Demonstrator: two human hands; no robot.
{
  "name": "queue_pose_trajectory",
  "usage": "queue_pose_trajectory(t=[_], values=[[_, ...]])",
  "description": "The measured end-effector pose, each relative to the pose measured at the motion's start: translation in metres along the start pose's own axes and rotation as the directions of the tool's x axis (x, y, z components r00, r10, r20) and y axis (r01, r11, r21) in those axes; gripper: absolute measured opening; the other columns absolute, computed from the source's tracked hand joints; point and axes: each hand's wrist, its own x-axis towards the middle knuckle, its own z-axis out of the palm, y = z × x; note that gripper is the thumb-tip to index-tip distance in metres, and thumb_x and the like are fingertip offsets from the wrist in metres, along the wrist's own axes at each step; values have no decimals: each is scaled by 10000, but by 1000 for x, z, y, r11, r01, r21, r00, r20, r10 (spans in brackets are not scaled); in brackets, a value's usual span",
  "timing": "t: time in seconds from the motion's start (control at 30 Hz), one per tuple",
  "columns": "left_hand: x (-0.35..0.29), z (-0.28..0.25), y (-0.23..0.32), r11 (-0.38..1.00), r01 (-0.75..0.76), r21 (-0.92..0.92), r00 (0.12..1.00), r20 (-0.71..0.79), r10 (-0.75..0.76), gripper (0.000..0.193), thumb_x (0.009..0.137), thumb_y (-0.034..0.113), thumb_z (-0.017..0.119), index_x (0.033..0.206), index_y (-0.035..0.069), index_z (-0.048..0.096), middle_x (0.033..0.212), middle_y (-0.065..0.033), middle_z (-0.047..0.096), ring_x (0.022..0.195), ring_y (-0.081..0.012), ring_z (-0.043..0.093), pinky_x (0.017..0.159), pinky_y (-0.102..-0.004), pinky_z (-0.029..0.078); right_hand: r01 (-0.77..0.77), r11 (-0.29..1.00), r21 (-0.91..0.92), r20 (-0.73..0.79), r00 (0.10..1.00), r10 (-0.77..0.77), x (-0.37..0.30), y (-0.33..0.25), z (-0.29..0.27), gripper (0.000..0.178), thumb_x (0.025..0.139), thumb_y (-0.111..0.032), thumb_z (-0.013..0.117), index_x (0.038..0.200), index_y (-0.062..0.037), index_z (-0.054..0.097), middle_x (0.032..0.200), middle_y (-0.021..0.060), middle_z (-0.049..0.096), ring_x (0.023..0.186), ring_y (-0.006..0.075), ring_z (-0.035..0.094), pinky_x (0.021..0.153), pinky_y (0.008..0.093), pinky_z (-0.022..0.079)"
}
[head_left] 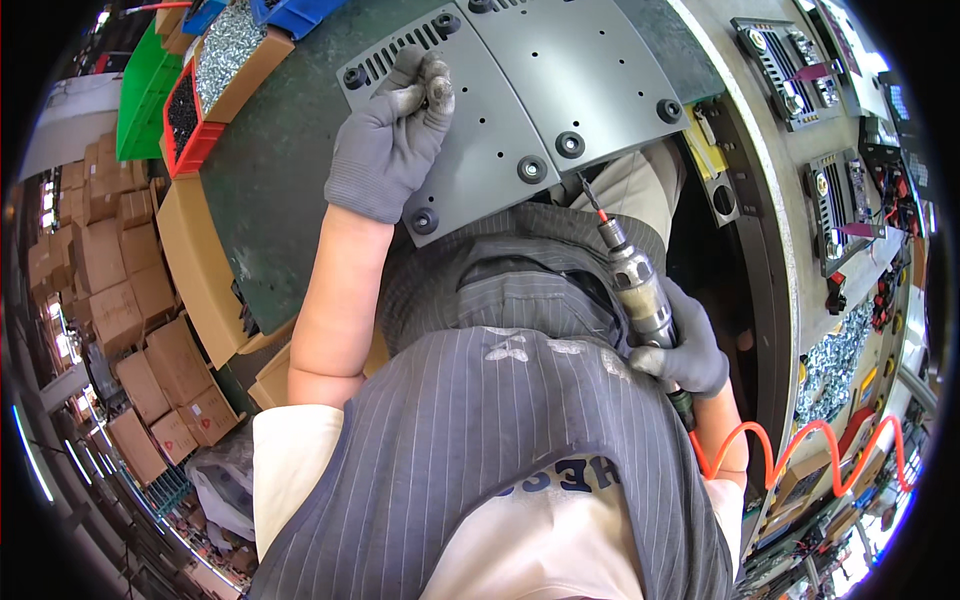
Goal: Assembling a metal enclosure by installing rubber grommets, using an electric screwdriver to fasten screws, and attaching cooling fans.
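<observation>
Two grey metal panels (pixel 480 160) lie side by side at the front edge of the green work surface, with slots along the far side. Black round feet (pixel 531 169) sit near their corners, some with a bright metal centre. Over the left panel is my left hand (pixel 395 135), in a grey glove, its fingers curled and fingertips pinched together; whatever they hold is too small or hidden to make out. My right hand (pixel 690 345), also gloved, grips a power screwdriver (pixel 640 290) by its body. Its thin bit points up toward the right panel's near edge, apart from the feet.
At the far left stand a red bin (pixel 185 120) of small black parts, a cardboard box (pixel 240 75) of silver screws and a green bin (pixel 145 95). A coiled orange hose (pixel 830 440) trails right from the screwdriver. Slotted assemblies (pixel 785 70) rest on the right-hand bench.
</observation>
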Motion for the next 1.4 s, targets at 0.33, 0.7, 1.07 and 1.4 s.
queue_pose_trajectory(t=[0.33,0.7,1.07,1.4], values=[[-2,2,-14,991,42,129,995,-95,-30,313,911,19,310,1166,-117,432,1097,-242,548,1026,-321,578,859,-391,534,12,999,37,-108,994,-8,12,32,13,720,597,-322,781,1170,3,493,854,38,562,744,112,497,698,263,426],[-6,-10,-16,975,17,221,999,-45,-8,313,943,52,322,1212,-69,428,1106,-230,544,934,-277,619,779,-348,566,-5,995,100,-85,996,14,15,30,16,697,620,-321,775,1175,-9,492,879,44,565,781,124,497,740,274,423],[-6,-7,-20,914,6,406,998,-52,16,274,935,141,483,1156,-13,532,901,-61,577,688,-99,537,543,-200,448,18,983,-185,-105,994,-39,22,23,10,724,601,-313,785,1177,6,483,888,77,579,791,142,521,758,294,436],[-19,6,-17,932,87,351,989,-140,-39,272,923,153,503,1134,-18,519,827,-50,566,606,-71,476,458,-161,383,14,998,55,-33,999,-12,14,-25,8,776,559,-261,804,1203,26,482,953,43,587,830,113,531,786,257,424]])
